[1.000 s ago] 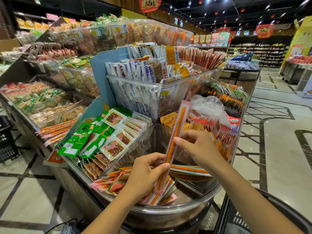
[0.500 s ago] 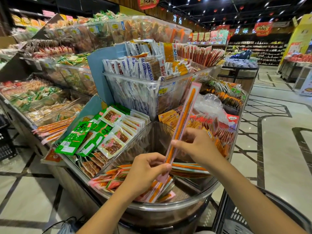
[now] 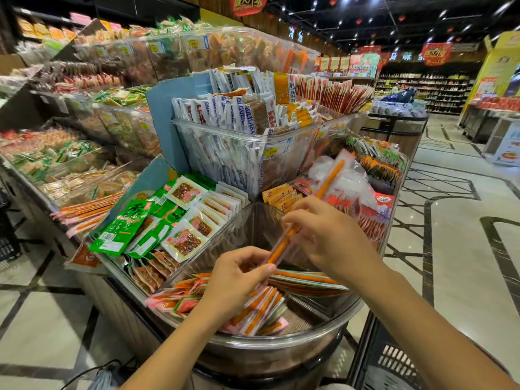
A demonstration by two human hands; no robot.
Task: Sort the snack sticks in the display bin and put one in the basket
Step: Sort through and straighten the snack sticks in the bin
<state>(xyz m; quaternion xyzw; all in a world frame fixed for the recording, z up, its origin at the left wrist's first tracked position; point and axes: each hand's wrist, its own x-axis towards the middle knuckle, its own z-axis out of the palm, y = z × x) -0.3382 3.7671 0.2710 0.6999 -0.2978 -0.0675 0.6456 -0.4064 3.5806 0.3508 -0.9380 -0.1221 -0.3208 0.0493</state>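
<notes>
A long orange snack stick (image 3: 329, 178) in a clear pink-edged wrapper points up and to the right over the clear round display bin (image 3: 281, 337). My right hand (image 3: 329, 235) pinches its middle. My left hand (image 3: 239, 280) pinches its lower end just above the bin. Several more snack sticks (image 3: 261, 308) lie in a loose pile inside the bin, partly under my left hand, and another flat bundle (image 3: 306, 280) lies across the bin's back. The dark basket (image 3: 391, 358) stands at the lower right beside the bin.
Green and white snack packs (image 3: 168, 220) fill the tray left of the bin. A tall clear bin of white packets (image 3: 239, 153) stands behind. Red and orange packs (image 3: 365, 212) sit at the right. More sticks (image 3: 90, 209) lie at the far left. Tiled floor (image 3: 464, 235) spreads to the right.
The held stick has tilted further to the right and its top end has moved right. My right hand has shifted a little right along it. My left hand stays at the lower end.
</notes>
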